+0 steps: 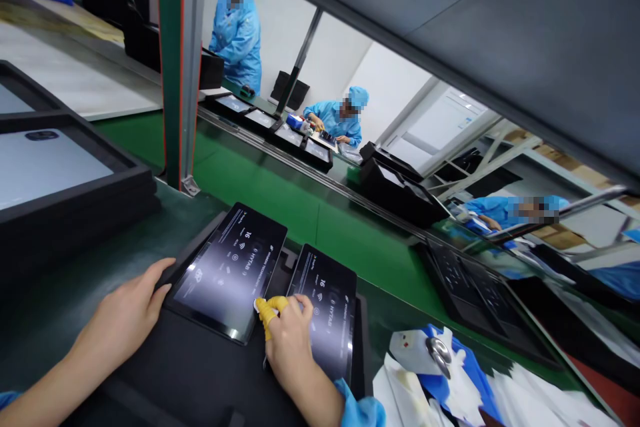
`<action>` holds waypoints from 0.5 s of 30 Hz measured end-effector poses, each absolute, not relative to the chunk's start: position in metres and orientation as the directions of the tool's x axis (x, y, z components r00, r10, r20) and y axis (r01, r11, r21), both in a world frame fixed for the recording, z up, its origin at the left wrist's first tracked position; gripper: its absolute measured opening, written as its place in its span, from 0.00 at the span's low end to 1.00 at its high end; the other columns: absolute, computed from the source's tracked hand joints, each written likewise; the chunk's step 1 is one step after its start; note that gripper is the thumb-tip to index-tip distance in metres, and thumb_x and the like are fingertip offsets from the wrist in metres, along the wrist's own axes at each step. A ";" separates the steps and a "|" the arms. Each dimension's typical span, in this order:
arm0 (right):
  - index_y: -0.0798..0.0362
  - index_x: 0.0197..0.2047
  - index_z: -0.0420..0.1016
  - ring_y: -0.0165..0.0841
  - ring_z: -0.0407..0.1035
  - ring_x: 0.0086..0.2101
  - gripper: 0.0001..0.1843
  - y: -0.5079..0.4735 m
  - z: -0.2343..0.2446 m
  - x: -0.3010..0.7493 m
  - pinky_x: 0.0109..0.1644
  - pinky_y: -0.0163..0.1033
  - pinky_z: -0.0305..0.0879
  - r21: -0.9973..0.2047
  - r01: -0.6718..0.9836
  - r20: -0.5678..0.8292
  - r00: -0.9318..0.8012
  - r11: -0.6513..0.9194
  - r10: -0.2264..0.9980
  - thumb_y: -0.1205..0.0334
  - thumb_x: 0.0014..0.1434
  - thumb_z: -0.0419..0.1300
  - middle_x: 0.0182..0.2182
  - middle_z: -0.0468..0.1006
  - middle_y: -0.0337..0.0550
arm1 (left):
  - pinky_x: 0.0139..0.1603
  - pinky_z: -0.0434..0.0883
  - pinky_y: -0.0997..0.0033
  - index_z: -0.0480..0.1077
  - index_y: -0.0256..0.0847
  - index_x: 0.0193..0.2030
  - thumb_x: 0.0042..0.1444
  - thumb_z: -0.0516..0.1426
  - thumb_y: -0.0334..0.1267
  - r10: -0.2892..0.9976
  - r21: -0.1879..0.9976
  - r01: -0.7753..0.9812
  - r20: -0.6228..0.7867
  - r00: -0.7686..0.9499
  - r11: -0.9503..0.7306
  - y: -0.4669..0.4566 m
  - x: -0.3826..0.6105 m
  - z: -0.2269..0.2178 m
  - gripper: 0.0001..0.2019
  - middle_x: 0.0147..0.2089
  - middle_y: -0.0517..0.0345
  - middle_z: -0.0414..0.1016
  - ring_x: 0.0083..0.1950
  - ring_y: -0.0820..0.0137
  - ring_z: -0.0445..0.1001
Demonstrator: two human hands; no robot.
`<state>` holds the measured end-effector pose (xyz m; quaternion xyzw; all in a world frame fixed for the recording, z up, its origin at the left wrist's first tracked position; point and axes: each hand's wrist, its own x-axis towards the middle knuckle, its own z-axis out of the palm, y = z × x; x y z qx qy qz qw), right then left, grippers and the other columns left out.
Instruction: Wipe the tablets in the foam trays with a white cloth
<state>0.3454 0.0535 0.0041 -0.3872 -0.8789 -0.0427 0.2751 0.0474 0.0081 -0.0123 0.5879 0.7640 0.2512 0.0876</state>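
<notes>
Two black tablets with lit printed film on their screens lie side by side, the left tablet (230, 273) and the right tablet (325, 320), over a black foam tray (200, 373). My left hand (123, 313) grips the tray's left edge, its thumb close to the left tablet's corner. My right hand (290, 333), with yellow finger covers on thumb and forefinger, is closed in a pinch at the left tablet's right edge. A small whitish spot shows at these fingertips; I cannot make out what it is. The right hand partly covers the right tablet.
Stacked black trays (75, 180) holding a pale tablet stand at left. A green conveyor belt (300, 213) runs beyond the bench. White papers and a blue cloth (465, 373) lie at right, with a metal object (439, 355). Several co-workers in blue (340, 120) are across the belt.
</notes>
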 end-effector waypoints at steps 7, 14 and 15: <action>0.44 0.56 0.73 0.36 0.67 0.37 0.29 0.018 0.008 0.345 0.57 0.52 0.46 -0.177 0.642 0.471 -0.610 0.746 0.637 0.76 0.54 0.55 0.38 0.77 0.39 | 0.45 0.75 0.59 0.62 0.43 0.64 0.65 0.40 0.50 0.950 0.498 0.833 0.054 -0.307 0.241 0.006 0.049 -0.008 0.27 0.59 0.47 0.76 0.52 0.55 0.79; 0.44 0.55 0.75 0.36 0.67 0.38 0.29 0.040 0.009 0.344 0.58 0.53 0.47 -0.136 0.716 0.512 -0.542 0.685 0.667 0.79 0.56 0.53 0.39 0.77 0.41 | 0.46 0.75 0.55 0.60 0.42 0.65 0.65 0.38 0.51 0.951 0.497 0.829 0.021 -0.309 0.258 0.007 0.050 -0.006 0.28 0.62 0.45 0.73 0.54 0.51 0.78; 0.44 0.55 0.75 0.36 0.67 0.38 0.28 0.037 0.006 0.343 0.58 0.53 0.47 -0.147 0.706 0.501 -0.551 0.693 0.667 0.78 0.56 0.54 0.38 0.77 0.40 | 0.46 0.74 0.55 0.60 0.42 0.65 0.65 0.38 0.51 0.951 0.496 0.829 0.019 -0.307 0.258 0.007 0.050 -0.006 0.28 0.62 0.45 0.73 0.54 0.51 0.78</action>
